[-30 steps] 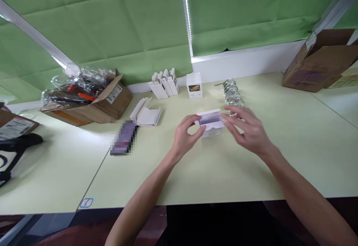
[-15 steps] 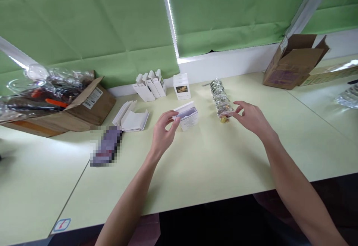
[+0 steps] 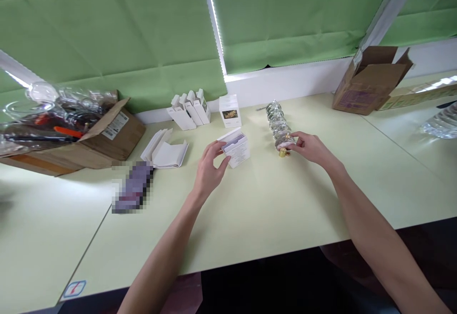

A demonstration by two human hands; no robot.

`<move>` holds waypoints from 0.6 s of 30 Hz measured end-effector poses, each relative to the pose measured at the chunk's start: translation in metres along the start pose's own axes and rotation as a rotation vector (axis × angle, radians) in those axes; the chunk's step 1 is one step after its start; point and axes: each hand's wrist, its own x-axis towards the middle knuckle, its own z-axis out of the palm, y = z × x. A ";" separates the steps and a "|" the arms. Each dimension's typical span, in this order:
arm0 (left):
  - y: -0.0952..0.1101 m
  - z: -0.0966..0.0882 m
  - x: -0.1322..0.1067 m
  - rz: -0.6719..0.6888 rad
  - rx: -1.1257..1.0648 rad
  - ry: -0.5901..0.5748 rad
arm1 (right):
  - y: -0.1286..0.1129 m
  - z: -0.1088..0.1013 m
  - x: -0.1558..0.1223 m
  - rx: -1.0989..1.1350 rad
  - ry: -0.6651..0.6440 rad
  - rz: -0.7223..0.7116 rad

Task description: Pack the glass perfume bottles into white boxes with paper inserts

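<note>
My left hand (image 3: 211,167) is at the left side of a small white box (image 3: 238,153). Its thumb and fingers pinch the box's edge; the top flap stands up and a pale lining shows inside. To the right, my right hand (image 3: 312,150) has thumb and fingertips closed at the right edge of the nearest shiny round piece (image 3: 283,142). That piece ends a row of similar clear, silvery round pieces (image 3: 275,116) on the table. A small gold-coloured part (image 3: 283,152) shows at the row's near end. My fingers partly hide the piece.
Behind stand a closed white box (image 3: 230,111) with a picture and several slim white cartons (image 3: 189,111). Folded white card (image 3: 167,153) and a blurred dark object (image 3: 134,188) lie left. A full cardboard box (image 3: 117,138) stands far left, an open carton (image 3: 360,90) back right.
My right hand has moved left onto the nearest round piece, and its fingers have closed there. The small box in my left hand has tilted slightly, showing more of its printed front.
</note>
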 end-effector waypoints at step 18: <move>0.003 -0.008 -0.004 0.162 0.170 0.196 | -0.017 -0.021 -0.015 0.273 0.079 -0.150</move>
